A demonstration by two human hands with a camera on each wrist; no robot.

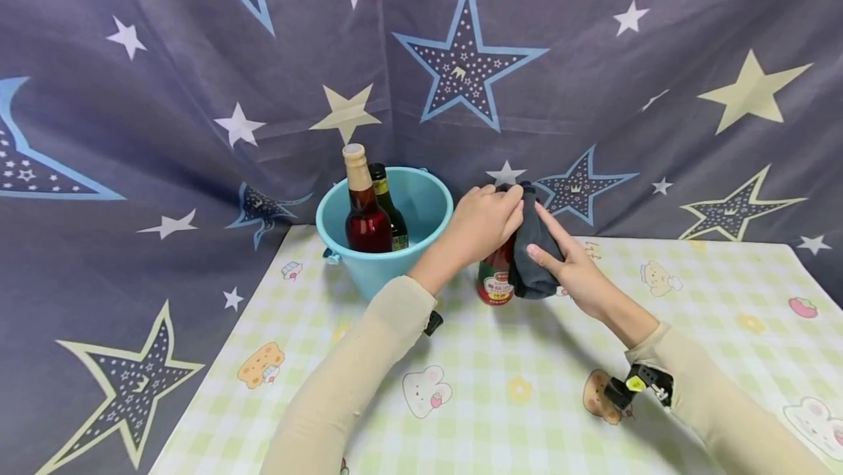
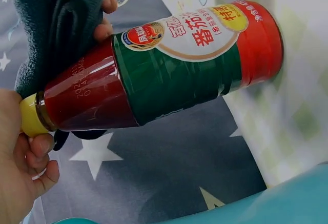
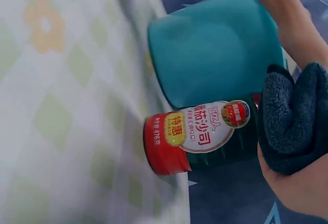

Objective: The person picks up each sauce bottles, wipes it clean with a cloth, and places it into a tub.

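Observation:
A ketchup bottle [image 1: 495,281] with a green and red label stands upright to the right of the bucket, its base close over the table. My left hand [image 1: 484,219] grips it at the top; the left wrist view shows those fingers around the yellow cap [image 2: 32,115]. A dark grey-blue cloth [image 1: 533,255] is in my right hand [image 1: 579,274], thumb on the near side and fingers behind. In the left wrist view the cloth lies against the upper part of the bottle. The right wrist view shows the folded cloth [image 3: 292,116] covering the bottle's upper end.
A light blue bucket [image 1: 375,270] stands at the table's back left. Inside it lean a dark red bottle [image 1: 367,230] with a tan neck and a dark green bottle [image 1: 391,210]. A star-patterned curtain [image 1: 579,80] hangs behind the checked tablecloth [image 1: 514,424].

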